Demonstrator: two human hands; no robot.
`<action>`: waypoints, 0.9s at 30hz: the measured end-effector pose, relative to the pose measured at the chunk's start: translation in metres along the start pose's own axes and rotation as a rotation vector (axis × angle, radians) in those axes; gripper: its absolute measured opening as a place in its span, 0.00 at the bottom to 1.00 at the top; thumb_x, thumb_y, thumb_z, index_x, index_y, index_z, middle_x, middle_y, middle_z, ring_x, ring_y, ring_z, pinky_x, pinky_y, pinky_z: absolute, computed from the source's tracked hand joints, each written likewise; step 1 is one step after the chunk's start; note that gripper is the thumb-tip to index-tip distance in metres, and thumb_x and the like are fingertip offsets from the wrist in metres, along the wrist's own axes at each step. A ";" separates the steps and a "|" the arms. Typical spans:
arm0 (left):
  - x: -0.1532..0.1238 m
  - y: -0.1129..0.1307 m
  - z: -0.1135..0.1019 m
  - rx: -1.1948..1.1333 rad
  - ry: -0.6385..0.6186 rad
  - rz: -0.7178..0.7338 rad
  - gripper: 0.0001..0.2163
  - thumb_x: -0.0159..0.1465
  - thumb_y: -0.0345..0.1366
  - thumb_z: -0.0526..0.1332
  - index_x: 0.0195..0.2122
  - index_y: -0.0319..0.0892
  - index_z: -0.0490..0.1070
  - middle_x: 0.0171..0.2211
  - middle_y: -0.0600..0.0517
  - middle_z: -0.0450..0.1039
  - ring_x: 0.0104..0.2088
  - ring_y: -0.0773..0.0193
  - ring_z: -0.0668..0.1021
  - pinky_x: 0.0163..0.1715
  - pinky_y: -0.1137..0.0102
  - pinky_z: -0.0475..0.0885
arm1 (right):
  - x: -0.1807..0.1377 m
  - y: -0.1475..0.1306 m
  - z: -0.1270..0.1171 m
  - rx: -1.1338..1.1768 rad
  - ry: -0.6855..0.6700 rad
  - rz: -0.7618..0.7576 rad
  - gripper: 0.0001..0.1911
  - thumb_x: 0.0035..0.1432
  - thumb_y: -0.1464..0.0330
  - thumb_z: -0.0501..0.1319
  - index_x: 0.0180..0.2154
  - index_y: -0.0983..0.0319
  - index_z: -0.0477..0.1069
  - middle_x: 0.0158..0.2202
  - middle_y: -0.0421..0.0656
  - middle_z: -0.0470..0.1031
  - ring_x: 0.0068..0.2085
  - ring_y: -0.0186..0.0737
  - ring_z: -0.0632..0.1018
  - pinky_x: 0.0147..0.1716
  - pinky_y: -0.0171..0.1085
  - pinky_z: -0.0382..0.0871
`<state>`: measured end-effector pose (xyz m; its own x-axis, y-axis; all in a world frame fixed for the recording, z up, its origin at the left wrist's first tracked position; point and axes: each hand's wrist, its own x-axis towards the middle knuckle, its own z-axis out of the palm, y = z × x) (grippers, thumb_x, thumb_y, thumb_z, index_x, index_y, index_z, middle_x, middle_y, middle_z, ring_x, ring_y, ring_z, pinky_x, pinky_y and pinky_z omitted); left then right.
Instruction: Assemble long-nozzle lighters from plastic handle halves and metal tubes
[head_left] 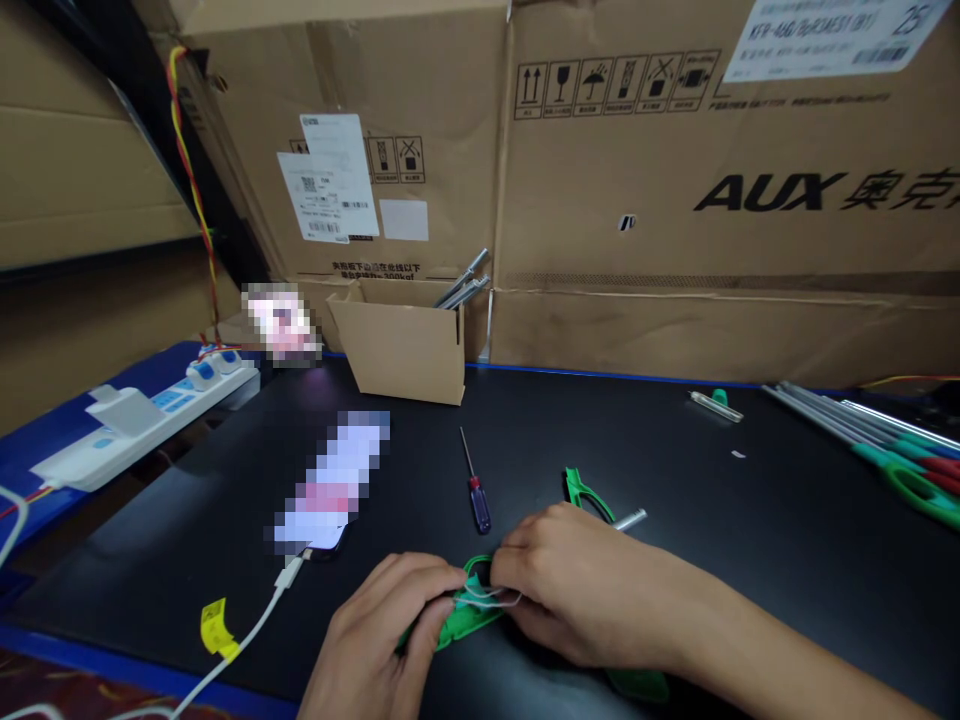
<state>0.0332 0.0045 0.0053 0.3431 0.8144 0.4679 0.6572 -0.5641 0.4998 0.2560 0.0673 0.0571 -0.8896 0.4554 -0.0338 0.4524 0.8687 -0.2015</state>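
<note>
Head view: both hands closed on green plastic at the near edge

Right at the front of the shot, the left hand [382, 635] curls around a green plastic part [457, 622], and the right hand [577, 590] closes in from the other side, its fingers [517, 555] bunched over a thin white wire loop [491, 598]. That part looks light and fairly stiff, best taken by its body; the wire looks soft and floppy, a job for the fingertips. Another green piece [637, 686] pokes out below the right hand. Just beyond, a green-handled steel shaft [589, 500] lies beside the right hand, then a dark-handled screwdriver [477, 505] on the black bench mat [675, 450]. Farther back, an open cardboard box [397, 350] holds steel rods [465, 285] jutting from its corner.
</note>
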 end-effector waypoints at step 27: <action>0.001 0.002 0.006 0.091 -0.100 0.075 0.25 0.61 0.19 0.52 0.55 0.50 0.69 0.38 0.52 0.73 0.35 0.67 0.78 0.33 0.77 0.76 | -0.017 0.018 -0.002 -0.204 0.031 0.106 0.06 0.64 0.74 0.55 0.35 0.60 0.68 0.31 0.39 0.73 0.29 0.39 0.73 0.26 0.38 0.56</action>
<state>0.0384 0.0052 0.0026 0.4559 0.7825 0.4242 0.6836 -0.6130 0.3961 0.2793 0.0754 0.0560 -0.8353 0.5497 -0.0136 0.5497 0.8354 0.0037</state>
